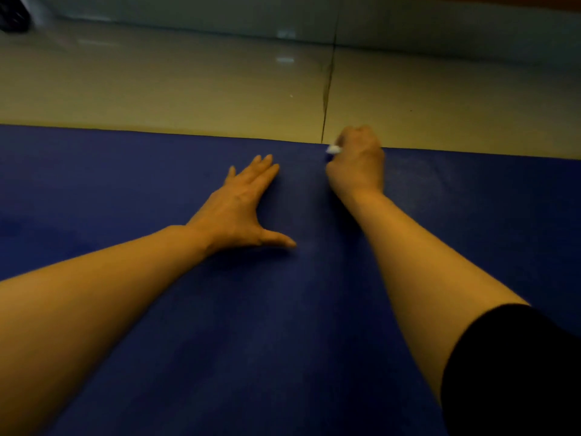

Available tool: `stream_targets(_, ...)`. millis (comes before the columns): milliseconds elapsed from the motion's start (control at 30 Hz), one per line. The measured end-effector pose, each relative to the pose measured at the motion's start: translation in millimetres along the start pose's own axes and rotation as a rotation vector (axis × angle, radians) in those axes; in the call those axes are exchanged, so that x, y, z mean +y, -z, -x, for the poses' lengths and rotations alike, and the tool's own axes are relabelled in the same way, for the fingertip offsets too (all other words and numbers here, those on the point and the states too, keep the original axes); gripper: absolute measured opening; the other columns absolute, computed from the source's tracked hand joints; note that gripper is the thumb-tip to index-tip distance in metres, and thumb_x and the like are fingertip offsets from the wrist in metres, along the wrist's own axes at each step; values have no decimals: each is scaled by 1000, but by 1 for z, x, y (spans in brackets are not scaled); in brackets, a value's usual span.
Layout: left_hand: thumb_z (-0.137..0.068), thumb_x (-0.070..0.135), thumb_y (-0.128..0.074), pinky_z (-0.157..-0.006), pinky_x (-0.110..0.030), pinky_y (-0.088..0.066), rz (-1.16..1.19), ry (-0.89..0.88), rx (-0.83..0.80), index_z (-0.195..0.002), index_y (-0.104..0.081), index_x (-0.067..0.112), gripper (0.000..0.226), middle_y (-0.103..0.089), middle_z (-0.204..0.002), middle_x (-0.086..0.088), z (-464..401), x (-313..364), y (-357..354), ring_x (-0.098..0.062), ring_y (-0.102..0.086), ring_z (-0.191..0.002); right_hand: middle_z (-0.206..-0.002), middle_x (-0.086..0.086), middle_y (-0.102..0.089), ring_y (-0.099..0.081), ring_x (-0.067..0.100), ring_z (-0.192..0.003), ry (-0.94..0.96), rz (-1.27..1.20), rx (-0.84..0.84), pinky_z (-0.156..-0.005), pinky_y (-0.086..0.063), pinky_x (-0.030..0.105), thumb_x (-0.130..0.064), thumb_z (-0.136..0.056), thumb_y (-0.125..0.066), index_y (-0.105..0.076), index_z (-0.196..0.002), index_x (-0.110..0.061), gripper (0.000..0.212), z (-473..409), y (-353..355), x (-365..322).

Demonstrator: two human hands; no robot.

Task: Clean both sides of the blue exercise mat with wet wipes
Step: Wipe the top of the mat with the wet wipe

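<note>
The blue exercise mat (283, 309) lies flat on the tiled floor (188, 96), filling the near and middle of the view. On it, the left hand (242, 212) presses palm down with fingers straight and spread, bracing the mat. Farther off and to the right, at the mat's far edge, the right hand (358, 162) is curled around a white wet wipe (334, 149), only a corner showing. This looks like wiping the upper face along the far edge. Next likely calls for steady strokes across unwiped areas before flipping.
</note>
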State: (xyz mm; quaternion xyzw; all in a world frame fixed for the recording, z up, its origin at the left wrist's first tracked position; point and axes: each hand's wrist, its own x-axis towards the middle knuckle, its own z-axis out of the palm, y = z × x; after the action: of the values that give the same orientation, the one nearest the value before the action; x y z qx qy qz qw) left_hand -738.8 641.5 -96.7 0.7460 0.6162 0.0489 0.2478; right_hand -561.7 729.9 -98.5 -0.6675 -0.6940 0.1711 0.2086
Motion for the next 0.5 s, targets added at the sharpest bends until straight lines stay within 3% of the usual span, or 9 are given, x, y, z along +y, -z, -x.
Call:
stream_targets(133, -45, 84, -53, -119, -45, 10, -154, 130, -128, -154, 6, 18, 140, 16, -160, 3, 12, -21, 10, -11, 17, -146, -115, 12, -51, -55, 27, -97, -131, 26, 79, -71, -43, 27, -6, -87, -57, -57, -103, -5, 16, 8, -6, -7)
stream_targets(233, -53, 77, -67, -118, -50, 10, -146, 144, -134, -154, 8, 17, 139, 17, -160, 2, 9, -17, 6, -13, 17, -147, -118, 13, -49, -55, 30, -100, -46, -16, -22, -70, -39, 28, -9, -90, -54, -56, -109, -5, 20, 8, -27, -46)
stream_targets(367, -54, 75, -70, -118, -51, 11, -135, 135, -115, -154, 7, 17, 139, 17, -160, 2, 8, -21, 6, -13, 18, -147, -116, 14, -50, -55, 29, -98, 61, -45, -87, -70, -39, 28, -10, -91, -53, -56, -107, -5, 17, 6, -33, -62)
stream_targets(500, -53, 76, -67, -117, -50, 13, -135, 131, -124, -153, 8, 18, 138, 18, -160, 2, 9, -22, 5, -14, 18, -147, -116, 15, -52, -55, 31, -99, -73, 33, 90, -70, -39, 29, -7, -88, -55, -58, -104, -5, 16, 7, -6, -14)
